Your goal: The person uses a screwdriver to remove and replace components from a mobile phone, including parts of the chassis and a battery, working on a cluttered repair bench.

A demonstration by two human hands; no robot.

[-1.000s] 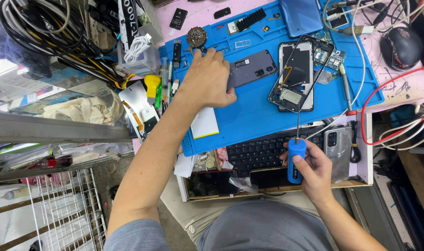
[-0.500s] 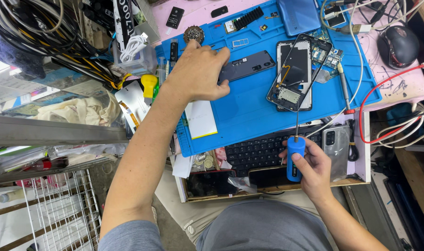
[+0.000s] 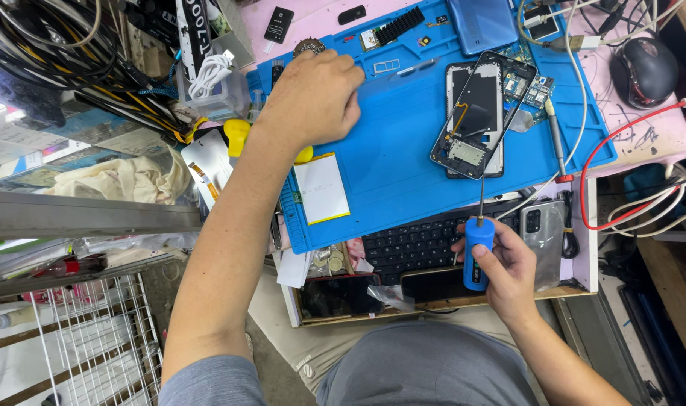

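Two hands busy: our right hand [image 3: 508, 271] grips the blue screwdriver [image 3: 476, 252]; our left hand [image 3: 313, 98], curled at the mat's [image 3: 403, 150] far-left corner, could knock the opened phone [image 3: 478, 113].

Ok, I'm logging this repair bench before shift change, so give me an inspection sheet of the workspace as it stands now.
Surface: blue work mat over a pink desk top.
Job's things: blue-handled screwdriver; opened phone frame lying on the mat.
Clutter: flat battery pack, black keyboard, grey phone, black mouse.
Grips: left hand rests fingers-down at the mat's far edge; right hand closed around the screwdriver handle.
Cables: red cable looping at the right; black cable bundle at the left.
Surroundings: white wire rack below left.
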